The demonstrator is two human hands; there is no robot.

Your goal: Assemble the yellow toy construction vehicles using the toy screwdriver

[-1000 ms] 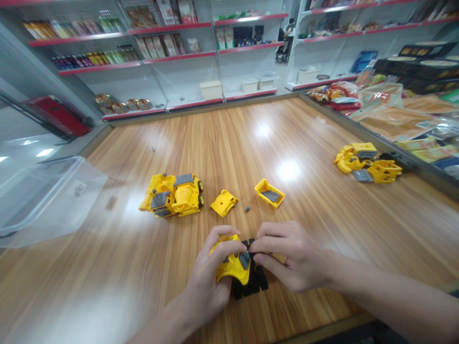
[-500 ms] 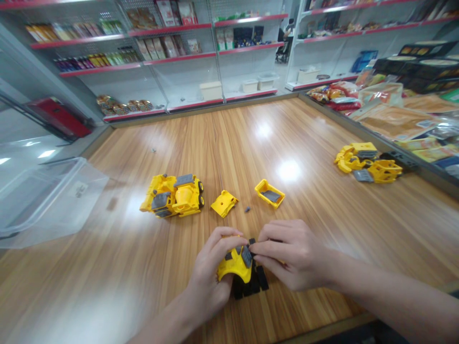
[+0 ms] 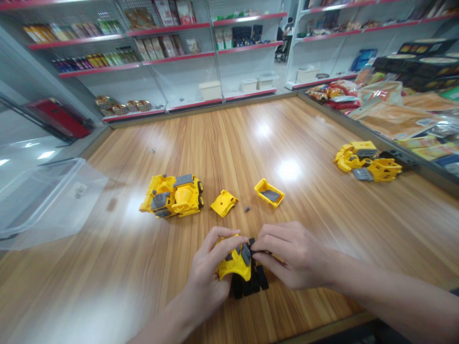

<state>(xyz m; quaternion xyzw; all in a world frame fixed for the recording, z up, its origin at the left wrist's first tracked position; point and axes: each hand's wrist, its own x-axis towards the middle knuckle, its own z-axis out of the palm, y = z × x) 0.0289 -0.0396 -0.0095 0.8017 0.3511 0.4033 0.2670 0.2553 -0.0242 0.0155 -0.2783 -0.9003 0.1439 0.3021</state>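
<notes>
My left hand [image 3: 208, 267] is wrapped round the yellow cab of a toy truck [image 3: 234, 268], which has grey windows and a black wheeled chassis below. The fingers of my right hand [image 3: 292, 255] are pinched together at the chassis's right side, just by the cab; whatever is between the fingertips is hidden. Beyond my hands lie a yellow plate-like toy part [image 3: 224, 203] with a hole, a tiny dark grey piece [image 3: 247, 209], and a yellow dump bed [image 3: 269, 193] with a grey inside.
Yellow toy vehicles [image 3: 174, 196] stand bunched at the left; more yellow toy pieces [image 3: 369, 162] lie near the right edge. A clear plastic bin [image 3: 82, 205] is at the left. Packaged goods [image 3: 394, 114] border the wooden table [image 3: 201, 143] at right, with store shelves [image 3: 186, 57] behind.
Almost nothing differs. My right hand has shifted very slightly at the toy truck, its fingers still pinched; my left hand keeps the same hold.
</notes>
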